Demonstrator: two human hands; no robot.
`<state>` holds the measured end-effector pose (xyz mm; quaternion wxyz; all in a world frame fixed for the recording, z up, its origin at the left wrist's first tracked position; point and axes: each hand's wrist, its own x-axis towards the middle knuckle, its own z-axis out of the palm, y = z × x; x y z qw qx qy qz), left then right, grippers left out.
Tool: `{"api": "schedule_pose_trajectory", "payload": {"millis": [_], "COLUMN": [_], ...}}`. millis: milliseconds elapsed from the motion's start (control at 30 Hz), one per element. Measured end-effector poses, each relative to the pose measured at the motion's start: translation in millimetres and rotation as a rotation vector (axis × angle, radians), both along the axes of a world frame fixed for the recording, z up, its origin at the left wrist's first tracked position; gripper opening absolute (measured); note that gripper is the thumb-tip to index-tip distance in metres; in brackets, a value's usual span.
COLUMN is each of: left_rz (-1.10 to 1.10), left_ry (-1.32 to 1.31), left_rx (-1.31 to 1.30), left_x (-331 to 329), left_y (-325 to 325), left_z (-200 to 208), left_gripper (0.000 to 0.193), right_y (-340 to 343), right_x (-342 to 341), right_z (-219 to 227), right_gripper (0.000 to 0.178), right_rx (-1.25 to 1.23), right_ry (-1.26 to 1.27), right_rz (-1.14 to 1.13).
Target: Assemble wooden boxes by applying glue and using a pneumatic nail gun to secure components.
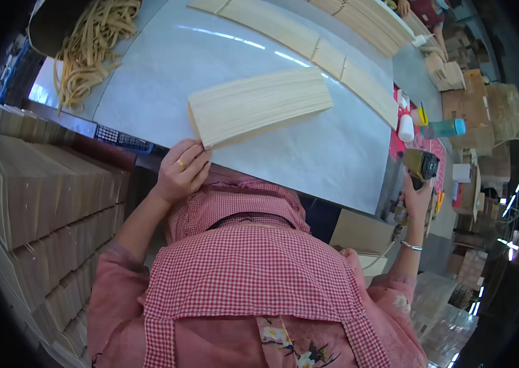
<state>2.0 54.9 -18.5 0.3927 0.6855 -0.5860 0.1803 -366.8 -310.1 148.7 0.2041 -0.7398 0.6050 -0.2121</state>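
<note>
A pale wooden board (259, 107), perhaps a shallow stack or box, lies at a slant on the white tabletop (308, 159). Its near left corner is pinched by my left hand (182, 170), which wears a ring, at the table's front edge. On the far right, my right hand (416, 195) is wrapped around a dark and olive hand tool (420, 164) with a round black end. The tool is held by the table's right edge. Its exact kind is hard to make out, and my palm hides part of it.
Long wooden strips (271, 30) lie across the table's far side. Curled tan strips (96, 46) heap at the far left. A white bottle (405, 127) and a teal-capped bottle (446, 127) stand right. Stacked boards (50, 190) rise at left; another person's hand (404, 7) shows far off.
</note>
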Motion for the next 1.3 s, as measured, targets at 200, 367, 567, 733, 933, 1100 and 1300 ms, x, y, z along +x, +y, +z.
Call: {"api": "schedule_pose_trajectory", "payload": {"millis": [200,367,567,733,933,1100,1300], "left_rz": [0.181,0.332,-0.138,0.149,0.338,0.449,0.224], "left_ry": [0.042,-0.037,1.307,0.914,0.543,0.58,0.0], "left_rx": [0.034,0.178,0.751,0.971,0.798,0.544,-0.051], "left_x": [0.0,10.3,104.6,164.9,128.4,135.0,125.5], "left_y": [6.8,-56.3,-50.7,-60.7,-112.0,-120.4,-169.6], "left_z": [33.2,108.1,138.1,145.2,129.1,126.5,119.7], "left_gripper": [0.041,0.049,0.052,0.041,0.04,0.042,0.047], "right_y": [-91.4,-95.4,-80.1,-15.6,84.1,85.1,93.8], "right_x": [-137.7,-126.0,-80.1,74.2,196.2,201.2,181.1], "right_z": [-107.8,-126.0,-96.7,-91.5,-95.6,-109.5,-108.2], "right_gripper": [0.052,0.06,0.044,0.024,0.03,0.028,0.027], "right_rx": [-0.33,-0.131,-0.655,0.07,0.482,0.349,0.48], "right_ry": [0.407,0.616,0.375,-0.459,-0.762,-0.871,-0.839], "right_rz": [0.175,-0.028,0.17,0.482,0.521,0.409,0.3]}}
